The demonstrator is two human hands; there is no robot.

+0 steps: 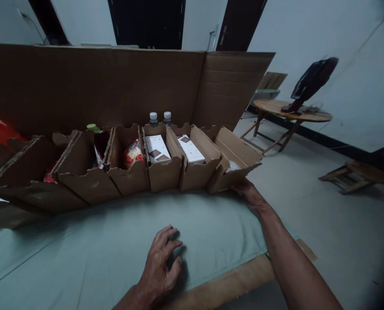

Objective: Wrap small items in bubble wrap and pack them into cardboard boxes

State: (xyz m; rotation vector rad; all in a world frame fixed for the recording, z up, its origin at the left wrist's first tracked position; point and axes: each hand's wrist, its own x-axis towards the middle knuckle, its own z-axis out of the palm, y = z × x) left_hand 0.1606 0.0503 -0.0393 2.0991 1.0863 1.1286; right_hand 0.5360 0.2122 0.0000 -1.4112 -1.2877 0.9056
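Observation:
My left hand (161,260) is over the pale green cloth (91,249), its fingers apart and slightly curled, with nothing in it. Whether it rests on the cloth or hovers just above, I cannot tell. At the right end of the row, my right hand (248,192) grips the lower front corner of a cardboard box (226,176); its fingertips are hidden under the box. This box is tilted, and something whitish (232,166) lies inside. To its left, two neighbouring boxes each hold a white carton (192,150) with brown diamond shapes.
Further left, a cardboard box holds a red and clear packet (133,153). Two white-capped bottles (167,116) stand behind the row, before a tall cardboard screen (114,86). On the right are a round wooden table (272,106) and a low stool (360,172).

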